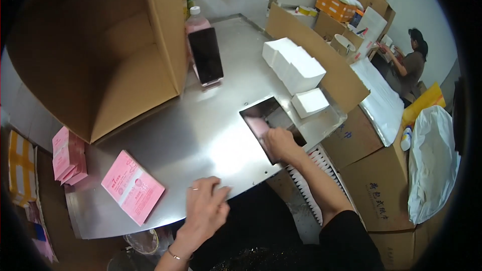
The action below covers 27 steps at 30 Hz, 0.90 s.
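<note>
My right hand [282,145] reaches into a rectangular opening [284,117] in the metal tabletop. Its fingers are closed on a pink packet [257,126], blurred and partly inside the opening. At the table's front edge my left hand [205,207] hovers with loosely bent fingers apart, holding nothing. Left of it lies a stack of flat pink printed packets [131,188] with a pale band across the top. More pink packets [69,156] stand at the table's left edge. Behind the opening sit a small stack of white folded tissues [310,102] and a longer row of them [293,64].
A large open cardboard box [165,35] stands on the table's left. Beside it a phone [206,56] leans on a pink bottle [197,19]. A cardboard sheet [321,55] edges the right side, with cartons [384,183] beyond. Another person [412,65] works at the far right.
</note>
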Each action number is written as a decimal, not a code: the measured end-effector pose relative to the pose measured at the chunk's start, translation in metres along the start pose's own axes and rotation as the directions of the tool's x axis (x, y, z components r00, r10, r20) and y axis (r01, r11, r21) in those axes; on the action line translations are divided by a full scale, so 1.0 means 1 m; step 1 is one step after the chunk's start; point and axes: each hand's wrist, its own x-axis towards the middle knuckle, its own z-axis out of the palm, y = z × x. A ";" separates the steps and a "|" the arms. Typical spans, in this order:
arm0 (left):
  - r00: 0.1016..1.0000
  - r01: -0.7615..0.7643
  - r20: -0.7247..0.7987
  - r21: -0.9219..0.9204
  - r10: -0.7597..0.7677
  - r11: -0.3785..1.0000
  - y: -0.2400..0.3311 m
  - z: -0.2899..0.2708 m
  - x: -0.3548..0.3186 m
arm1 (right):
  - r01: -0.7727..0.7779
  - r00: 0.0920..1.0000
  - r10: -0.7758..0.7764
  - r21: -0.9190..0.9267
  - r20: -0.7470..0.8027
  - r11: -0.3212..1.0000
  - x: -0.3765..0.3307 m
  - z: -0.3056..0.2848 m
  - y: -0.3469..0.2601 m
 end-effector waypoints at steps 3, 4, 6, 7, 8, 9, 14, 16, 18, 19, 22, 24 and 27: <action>0.974 0.125 -0.207 0.153 -0.092 0.980 -0.015 -0.033 -0.018 | 0.067 0.913 0.054 0.279 -0.405 0.958 -0.025 -0.030 -0.003; 0.939 0.233 -0.310 0.248 -0.150 0.940 -0.023 -0.046 -0.036 | 0.047 0.887 0.024 0.142 -0.462 0.989 -0.027 -0.049 0.009; 0.846 0.425 -0.476 0.333 -0.239 0.842 -0.037 -0.074 -0.061 | -0.088 0.647 -0.077 -0.175 -0.758 0.981 -0.019 -0.069 0.026; 0.825 0.495 -0.508 0.436 -0.248 0.752 -0.045 -0.091 -0.070 | -0.100 0.650 -0.073 -0.180 -0.757 0.979 -0.021 -0.062 0.038; 0.826 0.486 -0.509 0.429 -0.240 0.761 -0.060 -0.095 -0.080 | -0.155 0.692 -0.005 -0.155 -0.721 0.976 -0.014 -0.048 0.058; 0.787 0.603 -0.502 0.501 -0.359 0.620 -0.078 -0.094 -0.090 | -0.202 0.727 0.060 -0.130 -0.684 0.971 -0.004 -0.040 0.071; 0.784 0.603 -0.306 0.586 -0.540 0.542 -0.075 -0.096 -0.079 | -0.243 0.719 0.155 -0.036 -0.677 0.969 -0.004 -0.042 0.074; 0.809 0.579 -0.326 0.591 -0.490 0.562 -0.081 -0.096 -0.081 | -0.172 0.735 0.153 0.037 -0.660 0.984 -0.005 -0.046 0.074; 0.831 0.554 -0.354 0.593 -0.428 0.584 -0.084 -0.096 -0.077 | -0.139 0.732 0.140 0.056 -0.666 0.989 -0.005 -0.041 0.080; 0.852 0.514 -0.357 0.430 -0.383 0.742 -0.066 -0.084 -0.060 | -0.107 0.721 0.122 0.064 -0.683 0.992 -0.007 -0.040 0.082; 0.973 0.222 -0.101 0.177 -0.206 0.959 -0.012 -0.026 -0.002 | -0.072 0.681 0.094 0.061 -0.726 0.996 -0.015 -0.046 0.079; 0.996 -0.052 0.077 0.222 0.036 0.974 -0.018 0.031 0.017 | 0.036 0.692 0.053 0.107 -0.720 0.994 -0.015 -0.041 0.057; 0.995 -0.037 -0.089 0.060 0.042 0.997 -0.020 0.038 0.022 | 0.478 0.705 -0.447 -0.096 -0.551 0.873 -0.049 -0.029 -0.051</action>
